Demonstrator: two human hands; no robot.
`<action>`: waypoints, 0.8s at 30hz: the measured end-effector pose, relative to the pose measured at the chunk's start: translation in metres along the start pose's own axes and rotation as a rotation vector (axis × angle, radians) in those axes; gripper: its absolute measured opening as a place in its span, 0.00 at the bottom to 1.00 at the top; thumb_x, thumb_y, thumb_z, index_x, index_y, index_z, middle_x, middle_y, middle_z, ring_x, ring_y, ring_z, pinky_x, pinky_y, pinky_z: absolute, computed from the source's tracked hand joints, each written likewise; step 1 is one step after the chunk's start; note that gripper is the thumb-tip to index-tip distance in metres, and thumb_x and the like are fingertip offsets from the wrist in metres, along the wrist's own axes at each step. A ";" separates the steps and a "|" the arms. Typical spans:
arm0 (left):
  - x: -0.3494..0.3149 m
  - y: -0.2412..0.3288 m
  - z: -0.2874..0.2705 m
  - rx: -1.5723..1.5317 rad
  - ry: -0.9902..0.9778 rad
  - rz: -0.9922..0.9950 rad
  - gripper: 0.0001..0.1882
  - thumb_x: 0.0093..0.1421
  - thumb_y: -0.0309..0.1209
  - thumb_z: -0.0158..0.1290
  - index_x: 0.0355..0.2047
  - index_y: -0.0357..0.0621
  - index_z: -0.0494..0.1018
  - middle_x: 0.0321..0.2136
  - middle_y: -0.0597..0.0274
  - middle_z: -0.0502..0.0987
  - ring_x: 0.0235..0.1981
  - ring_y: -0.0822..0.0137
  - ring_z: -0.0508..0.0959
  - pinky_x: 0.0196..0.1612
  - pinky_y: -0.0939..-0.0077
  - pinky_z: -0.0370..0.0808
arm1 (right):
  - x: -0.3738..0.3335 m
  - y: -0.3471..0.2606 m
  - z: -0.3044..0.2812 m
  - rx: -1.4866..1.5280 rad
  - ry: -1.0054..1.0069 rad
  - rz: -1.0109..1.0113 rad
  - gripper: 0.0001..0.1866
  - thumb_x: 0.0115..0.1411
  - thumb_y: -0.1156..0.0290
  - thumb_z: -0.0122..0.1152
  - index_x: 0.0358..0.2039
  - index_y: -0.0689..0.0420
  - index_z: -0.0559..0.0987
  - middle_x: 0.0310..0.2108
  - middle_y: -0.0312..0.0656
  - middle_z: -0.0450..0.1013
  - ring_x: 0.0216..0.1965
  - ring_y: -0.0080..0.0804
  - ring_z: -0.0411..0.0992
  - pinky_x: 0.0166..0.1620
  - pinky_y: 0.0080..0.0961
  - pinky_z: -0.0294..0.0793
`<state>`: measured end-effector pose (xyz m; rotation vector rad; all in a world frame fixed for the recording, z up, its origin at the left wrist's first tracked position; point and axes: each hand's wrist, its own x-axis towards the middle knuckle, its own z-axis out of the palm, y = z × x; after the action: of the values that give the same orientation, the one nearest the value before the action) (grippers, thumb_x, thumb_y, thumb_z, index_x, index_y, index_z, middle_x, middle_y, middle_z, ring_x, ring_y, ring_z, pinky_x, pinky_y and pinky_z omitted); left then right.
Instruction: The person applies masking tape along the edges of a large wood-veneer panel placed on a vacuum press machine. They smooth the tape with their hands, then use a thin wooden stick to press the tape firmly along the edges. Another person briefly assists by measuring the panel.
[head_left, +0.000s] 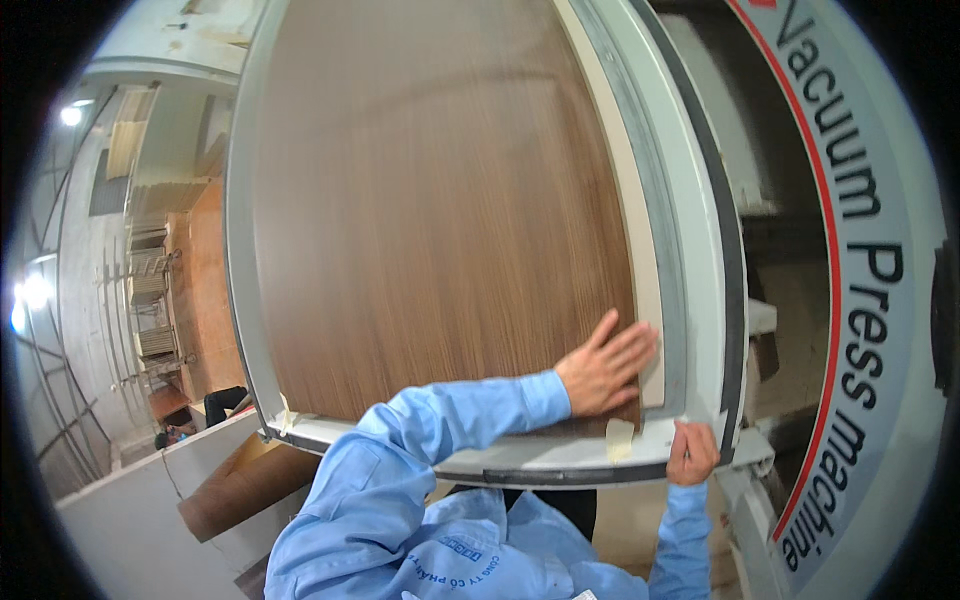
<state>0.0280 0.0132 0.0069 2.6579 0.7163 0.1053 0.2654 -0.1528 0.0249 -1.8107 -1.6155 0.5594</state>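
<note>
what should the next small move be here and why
Probably slide the left hand a little along the right edge of the brown sheet, to feel whether it lies even beside the pale strip: that hand is spread over the edge, reaching onto the strip, while the right hand is curled at the near right corner of the frame.

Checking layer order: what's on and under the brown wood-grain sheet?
On top: the left hand, near the lower right corner, fingers reaching over a pale strip alongside the brown wood-grain sheet. Underneath: covered; can't tell whether the strip continues beneath.
</note>
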 end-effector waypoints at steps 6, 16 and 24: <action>0.035 -0.102 -0.077 -0.051 0.240 0.036 0.47 0.62 0.49 0.61 0.76 0.53 0.53 0.77 0.50 0.48 0.79 0.48 0.45 0.76 0.34 0.39 | 0.002 -0.002 0.001 -0.029 0.024 -0.017 0.07 0.62 0.74 0.60 0.35 0.63 0.84 0.29 0.50 0.76 0.30 0.50 0.75 0.34 0.42 0.75; 0.078 -0.394 -0.135 0.245 0.278 -0.958 0.42 0.74 0.61 0.35 0.77 0.48 0.48 0.79 0.54 0.43 0.79 0.54 0.39 0.77 0.42 0.36 | 0.000 -0.005 0.002 -0.046 0.014 0.037 0.07 0.61 0.71 0.62 0.32 0.61 0.83 0.28 0.48 0.76 0.30 0.48 0.76 0.34 0.41 0.75; 0.092 -0.300 -0.100 0.297 0.267 -0.578 0.42 0.73 0.58 0.41 0.77 0.45 0.48 0.78 0.50 0.44 0.79 0.51 0.40 0.77 0.40 0.36 | 0.004 -0.010 0.002 -0.046 0.043 0.019 0.05 0.60 0.73 0.63 0.32 0.60 0.83 0.27 0.47 0.76 0.27 0.47 0.74 0.30 0.40 0.73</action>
<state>-0.0494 0.3320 -0.0177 2.6050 1.6697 0.2097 0.2571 -0.1479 0.0309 -1.8607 -1.5959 0.4923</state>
